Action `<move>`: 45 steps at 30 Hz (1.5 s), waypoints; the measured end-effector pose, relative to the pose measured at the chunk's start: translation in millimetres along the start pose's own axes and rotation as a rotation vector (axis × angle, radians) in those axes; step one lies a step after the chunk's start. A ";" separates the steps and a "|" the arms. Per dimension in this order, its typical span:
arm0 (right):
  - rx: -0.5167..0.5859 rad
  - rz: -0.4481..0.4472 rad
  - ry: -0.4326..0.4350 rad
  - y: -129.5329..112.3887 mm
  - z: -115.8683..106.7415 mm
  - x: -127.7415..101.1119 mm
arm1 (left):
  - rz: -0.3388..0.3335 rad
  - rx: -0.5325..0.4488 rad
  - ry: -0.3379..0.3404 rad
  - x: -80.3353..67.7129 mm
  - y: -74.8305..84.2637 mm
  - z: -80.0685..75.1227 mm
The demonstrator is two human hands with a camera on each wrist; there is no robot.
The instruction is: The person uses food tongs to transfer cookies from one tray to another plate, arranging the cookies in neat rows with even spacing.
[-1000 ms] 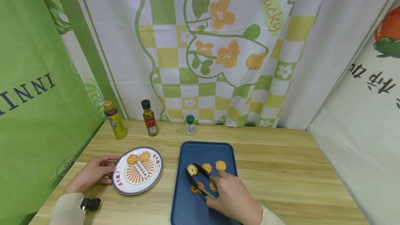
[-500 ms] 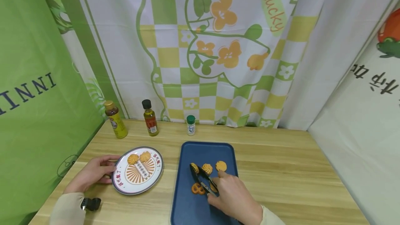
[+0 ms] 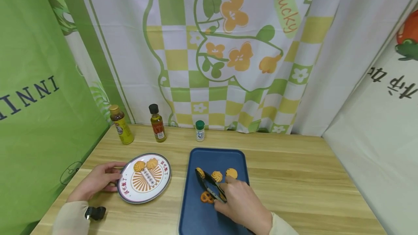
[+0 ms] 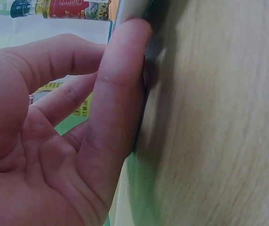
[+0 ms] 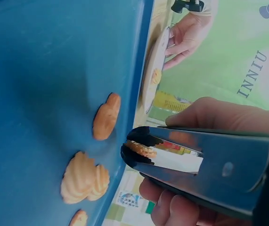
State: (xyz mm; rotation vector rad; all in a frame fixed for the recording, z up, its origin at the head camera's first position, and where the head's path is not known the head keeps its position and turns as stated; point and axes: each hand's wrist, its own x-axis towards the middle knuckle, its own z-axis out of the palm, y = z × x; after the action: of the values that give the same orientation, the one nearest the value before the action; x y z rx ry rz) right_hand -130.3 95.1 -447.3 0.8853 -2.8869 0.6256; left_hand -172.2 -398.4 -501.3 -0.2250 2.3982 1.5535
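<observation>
My left hand (image 3: 99,178) grips the left rim of the white patterned plate (image 3: 135,195), which stands tilted off the table; two round cookies lie on it. In the left wrist view, the plate shows only as a sliver beyond the fingers. My right hand (image 3: 243,200) holds black-tipped metal tongs (image 5: 228,165) over the blue tray (image 3: 202,224). Between the tong tips is a ridged cookie (image 5: 141,149), held above the tray. A pretzel (image 3: 205,197), a swirled cookie (image 3: 216,176) and a flat round cookie (image 3: 232,173) lie there; another cookie is mostly hidden under my hand.
Along the back of the wooden table (image 3: 287,177) stand a yellow-labelled bottle (image 3: 122,128), a black-capped bottle (image 3: 158,124) and a green-capped shaker (image 3: 200,131). A patterned curtain (image 3: 176,61) hangs behind them.
The tong tips have closed on the cookie at the tray's left and tipped it on edge, then shifted slightly left with it. My left hand and the plate have stayed put.
</observation>
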 end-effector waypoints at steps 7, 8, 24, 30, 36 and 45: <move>0.035 -0.004 -0.011 -13.3 -0.5 9.2 | -0.010 0.000 -0.005 1.8 -1.1 0.7; 0.041 -0.008 -0.013 -15.3 0.0 11.3 | -0.010 -0.003 -0.006 1.5 -1.0 0.9; -0.015 -0.185 -0.030 -60.7 12.3 54.0 | -0.008 -0.013 0.002 0.2 0.0 0.5; -0.021 -0.221 -0.051 -80.2 26.3 72.7 | 0.001 -0.013 -0.007 0.1 -2.7 1.0; -0.047 -0.249 -0.048 -94.8 44.5 90.8 | -0.002 -0.020 -0.006 0.5 -4.9 1.6; 0.016 -0.247 -0.087 -108.7 61.4 109.5 | 0.007 -0.023 0.003 -0.3 -3.7 0.6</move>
State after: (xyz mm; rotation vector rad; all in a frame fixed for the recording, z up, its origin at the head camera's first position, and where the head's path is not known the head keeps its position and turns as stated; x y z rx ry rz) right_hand -158.1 -68.5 -445.5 1.2749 -2.7832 0.6009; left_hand -170.8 -399.4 -504.7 -0.2237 2.3868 1.5850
